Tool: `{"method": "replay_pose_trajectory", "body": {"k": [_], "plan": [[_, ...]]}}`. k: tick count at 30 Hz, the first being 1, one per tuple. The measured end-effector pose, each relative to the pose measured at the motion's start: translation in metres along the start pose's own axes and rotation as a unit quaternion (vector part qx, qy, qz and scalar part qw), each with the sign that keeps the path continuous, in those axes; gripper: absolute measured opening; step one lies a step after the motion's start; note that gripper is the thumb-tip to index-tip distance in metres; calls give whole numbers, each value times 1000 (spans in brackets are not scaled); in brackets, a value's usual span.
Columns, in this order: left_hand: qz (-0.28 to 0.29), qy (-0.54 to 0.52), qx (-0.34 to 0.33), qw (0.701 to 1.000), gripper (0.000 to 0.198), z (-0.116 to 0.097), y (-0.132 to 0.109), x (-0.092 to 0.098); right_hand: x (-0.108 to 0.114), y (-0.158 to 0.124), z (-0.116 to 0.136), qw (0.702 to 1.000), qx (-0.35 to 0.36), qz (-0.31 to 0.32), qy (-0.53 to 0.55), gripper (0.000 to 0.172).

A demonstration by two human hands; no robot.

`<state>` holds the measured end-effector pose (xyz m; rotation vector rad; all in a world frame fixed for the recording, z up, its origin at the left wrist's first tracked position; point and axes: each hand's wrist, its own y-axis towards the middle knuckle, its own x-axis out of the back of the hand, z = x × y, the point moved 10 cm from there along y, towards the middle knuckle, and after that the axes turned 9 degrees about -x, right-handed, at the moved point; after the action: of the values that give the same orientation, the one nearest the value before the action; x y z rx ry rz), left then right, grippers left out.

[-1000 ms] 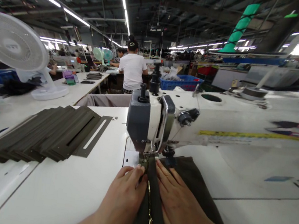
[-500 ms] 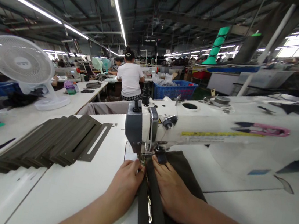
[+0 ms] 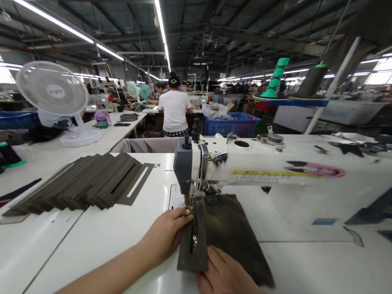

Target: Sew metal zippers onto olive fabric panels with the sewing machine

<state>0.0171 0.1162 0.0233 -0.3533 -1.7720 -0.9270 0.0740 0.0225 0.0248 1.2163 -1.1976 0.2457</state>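
A dark olive fabric panel (image 3: 189,260) with a slot and a zipper in it runs lengthwise under the presser foot of the white sewing machine (image 3: 251,172). Its metal zipper pull (image 3: 195,241) shows inside the slot. Close to the needle area, my left hand (image 3: 166,230) has closed fingers on the panel's left edge. My right hand (image 3: 225,285) pinches the panel's right edge near its front end, the thumb lower than the fingers. To the right, a wider dark fabric piece (image 3: 238,233) lies flat, partly under the machine head.
Left of the machine lies a fanned stack of slotted olive panels (image 3: 78,181). A white fan (image 3: 52,90) stands on the neighbouring table, near thread cones (image 3: 8,154). Pink-handled snips (image 3: 315,169) rest on the machine arm. A person in white (image 3: 175,110) sits ahead, beside a blue crate (image 3: 234,123).
My right hand has moved from beside the presser foot back toward me, onto the panel's front end. The panel has advanced under the machine; the camera view has shifted slightly.
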Motion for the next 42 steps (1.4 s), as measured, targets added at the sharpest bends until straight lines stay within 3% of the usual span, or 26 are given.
{"method": "replay_pose_trajectory", "body": {"k": [7, 14, 27, 33, 38, 42], "plan": [[-37, 56, -19, 998, 24, -18, -8, 5, -3, 0, 5, 1000, -20, -4, 15, 28], [-35, 101, -65, 992, 17, -36, -9, 0, 3, -6, 2, 997, -34, -67, 13, 32], [-48, 98, -108, 988, 17, -23, 6, 1, 0, 8, -21, 994, -33, -102, 27, 34], [-37, 69, -74, 994, 12, -11, 15, -1, -13, 13, -35, 994, -37, -103, 30, 27], [-10, 53, -43, 998, 11, 2, 17, -11, -30, 19, -42, 996, -36, -63, 53, 23], [-19, 34, -14, 999, 15, 15, 17, -15, -34, 22, -50, 993, -57, -75, 69, 24]]}}
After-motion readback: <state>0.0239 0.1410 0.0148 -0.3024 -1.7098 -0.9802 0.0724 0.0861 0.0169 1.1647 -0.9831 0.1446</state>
